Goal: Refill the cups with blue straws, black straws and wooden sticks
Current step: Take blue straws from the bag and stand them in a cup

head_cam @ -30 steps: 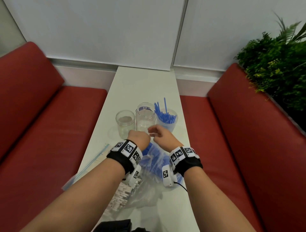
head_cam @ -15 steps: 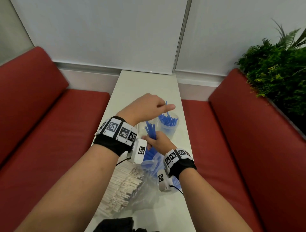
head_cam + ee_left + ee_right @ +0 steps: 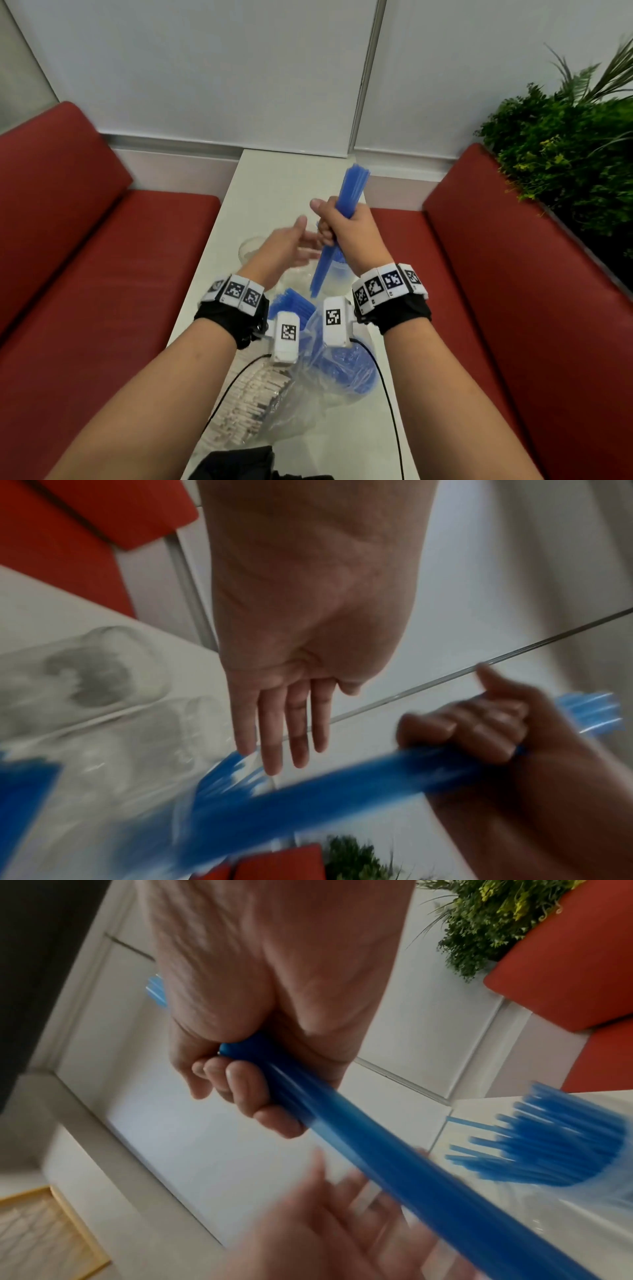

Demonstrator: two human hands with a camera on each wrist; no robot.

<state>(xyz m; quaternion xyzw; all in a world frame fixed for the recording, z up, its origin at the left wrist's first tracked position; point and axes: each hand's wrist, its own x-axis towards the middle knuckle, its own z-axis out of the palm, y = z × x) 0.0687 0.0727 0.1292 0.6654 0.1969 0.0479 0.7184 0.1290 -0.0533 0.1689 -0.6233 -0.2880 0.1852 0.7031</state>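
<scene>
Since half a second ago, blue straws (image 3: 347,195) have been lifted from the bag (image 3: 339,366), fisted mid-length by the right hand (image 3: 346,233). Below the grip, their ends are angled toward the cup (image 3: 334,277), probably for loading; beside it, the left hand (image 3: 291,246) is held flat, empty.

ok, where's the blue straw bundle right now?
In the head view the blue straw bundle is gripped in the right hand, held over the cup of blue straws, with the open left hand beside it.
</scene>
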